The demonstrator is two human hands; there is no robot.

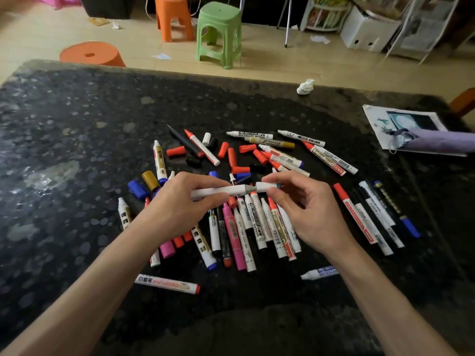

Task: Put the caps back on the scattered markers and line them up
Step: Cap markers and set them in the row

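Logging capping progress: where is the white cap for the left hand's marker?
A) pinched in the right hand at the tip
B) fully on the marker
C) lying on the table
A: the right hand pinches the white cap at the exposed grey tip of the white marker gripped by the left hand.

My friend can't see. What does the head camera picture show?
A left hand holds a white marker while a right hand pinches a white cap at its grey tip, above scattered markers and loose caps on a dark speckled table.
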